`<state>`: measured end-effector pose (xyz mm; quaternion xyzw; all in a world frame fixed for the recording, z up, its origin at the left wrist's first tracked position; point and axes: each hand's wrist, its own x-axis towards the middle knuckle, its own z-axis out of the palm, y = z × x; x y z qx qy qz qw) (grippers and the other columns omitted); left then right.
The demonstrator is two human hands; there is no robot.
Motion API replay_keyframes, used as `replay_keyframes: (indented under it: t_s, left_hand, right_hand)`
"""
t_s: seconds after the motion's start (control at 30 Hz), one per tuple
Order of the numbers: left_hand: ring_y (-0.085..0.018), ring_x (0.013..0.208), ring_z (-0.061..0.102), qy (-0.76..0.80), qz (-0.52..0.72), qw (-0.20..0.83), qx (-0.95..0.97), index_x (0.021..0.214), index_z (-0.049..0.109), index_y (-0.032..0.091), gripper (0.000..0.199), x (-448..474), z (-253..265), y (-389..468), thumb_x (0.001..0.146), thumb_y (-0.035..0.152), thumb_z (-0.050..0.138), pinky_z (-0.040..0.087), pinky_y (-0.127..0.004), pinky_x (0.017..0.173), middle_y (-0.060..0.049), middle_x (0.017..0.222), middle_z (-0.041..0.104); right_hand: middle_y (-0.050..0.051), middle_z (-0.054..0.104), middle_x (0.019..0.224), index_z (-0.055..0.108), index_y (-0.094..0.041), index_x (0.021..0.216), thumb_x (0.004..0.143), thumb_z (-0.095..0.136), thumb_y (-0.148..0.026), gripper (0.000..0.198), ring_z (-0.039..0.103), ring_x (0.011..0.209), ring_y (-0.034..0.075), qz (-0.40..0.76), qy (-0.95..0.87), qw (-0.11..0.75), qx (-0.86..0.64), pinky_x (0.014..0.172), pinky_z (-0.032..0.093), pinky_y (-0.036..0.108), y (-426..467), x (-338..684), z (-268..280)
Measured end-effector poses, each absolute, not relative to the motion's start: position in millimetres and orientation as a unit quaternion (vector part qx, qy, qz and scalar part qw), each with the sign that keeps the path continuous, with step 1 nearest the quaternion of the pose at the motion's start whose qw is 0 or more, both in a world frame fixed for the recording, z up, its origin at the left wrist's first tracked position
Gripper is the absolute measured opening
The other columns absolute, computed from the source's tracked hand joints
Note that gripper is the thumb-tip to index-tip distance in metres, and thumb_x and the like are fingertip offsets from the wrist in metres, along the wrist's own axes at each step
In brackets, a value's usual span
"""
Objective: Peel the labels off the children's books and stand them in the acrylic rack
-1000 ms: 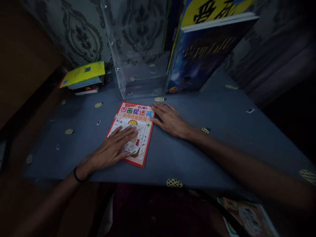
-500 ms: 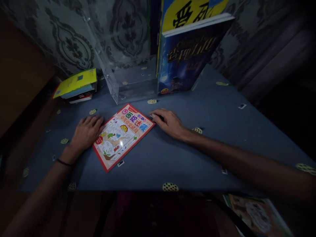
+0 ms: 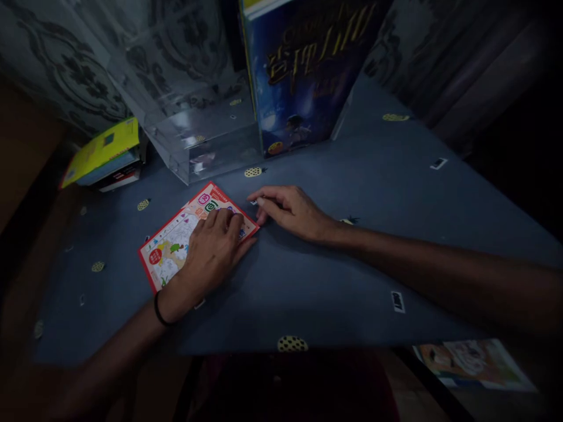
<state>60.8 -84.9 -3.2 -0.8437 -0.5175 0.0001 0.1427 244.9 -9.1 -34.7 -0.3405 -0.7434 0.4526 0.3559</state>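
A picture book with a red border and colourful printed lettering lies flat and slantwise on the dark blue tablecloth. Across its front cover rests my left hand, fingers laid over the lettering and the thumb reaching past the near right edge. That hand hides much of the cover, and a black band circles its wrist. Just beyond the book's right corner is my right hand, loosely curved, its index finger stretched out and a gap beside the thumb. I see nothing in it.
A clear acrylic stand is at the back, with a dark blue book upright in its right part. A small stack of books topped by a yellow one lies back left. Another book sits below the table's right front edge.
My left hand has moved right, from the book's left edge onto its cover. My right hand stays by the right corner, fingers a little more apart. The camera view has shifted.
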Motion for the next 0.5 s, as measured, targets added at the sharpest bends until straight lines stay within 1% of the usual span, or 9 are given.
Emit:
replay_keyframes:
  t_s: [0.13, 0.27, 0.37, 0.5]
  left_hand:
    - [-0.028, 0.091, 0.063, -0.497, -0.001, 0.189, -0.847, 0.106, 0.066, 0.015, 0.024, 62.0, -4.4, -86.5, 0.100, 0.035, 0.055, 0.051, -0.035, 0.071, -0.011, 0.096, 0.069]
    - [-0.023, 0.083, 0.064, -0.485, -0.054, 0.188, -0.852, 0.096, 0.067, 0.017, 0.019, 64.3, -5.3, -88.0, 0.101, 0.030, 0.054, 0.046, -0.030, 0.064, -0.007, 0.088, 0.069]
    - [-0.021, 0.080, 0.063, -0.495, -0.098, 0.152, -0.850, 0.094, 0.068, 0.017, 0.020, 61.9, -6.5, -86.6, 0.101, 0.028, 0.052, 0.045, -0.029, 0.063, -0.006, 0.085, 0.068]
    - [-0.017, 0.073, 0.061, -0.499, -0.171, 0.052, -0.848, 0.096, 0.070, 0.016, 0.019, 57.1, -7.3, -82.6, 0.100, 0.026, 0.054, 0.044, -0.027, 0.062, -0.004, 0.081, 0.065]
  right_hand:
    - [0.001, 0.072, 0.071, 0.073, -0.014, 0.106, 0.097, 0.048, -0.021, 0.027, 0.067, 0.069, 0.014, 0.456, -0.734, 0.368, -0.344, 0.071, 0.050, 0.028, -7.3, 244.5, -34.7]
    - [0.001, 0.073, 0.073, 0.073, -0.014, 0.105, 0.096, 0.049, -0.019, 0.026, 0.067, 0.069, 0.014, 0.445, -0.726, 0.381, -0.361, 0.071, 0.049, 0.027, -7.0, 243.9, -34.1]
    - [0.001, 0.074, 0.074, 0.073, -0.014, 0.105, 0.097, 0.048, -0.018, 0.026, 0.067, 0.069, 0.013, 0.450, -0.726, 0.376, -0.360, 0.071, 0.048, 0.027, -8.5, 243.6, -32.7]
    - [0.001, 0.073, 0.073, 0.073, -0.013, 0.105, 0.097, 0.049, -0.018, 0.026, 0.066, 0.067, 0.013, 0.450, -0.727, 0.375, -0.358, 0.070, 0.048, 0.026, -10.7, 243.9, -30.8]
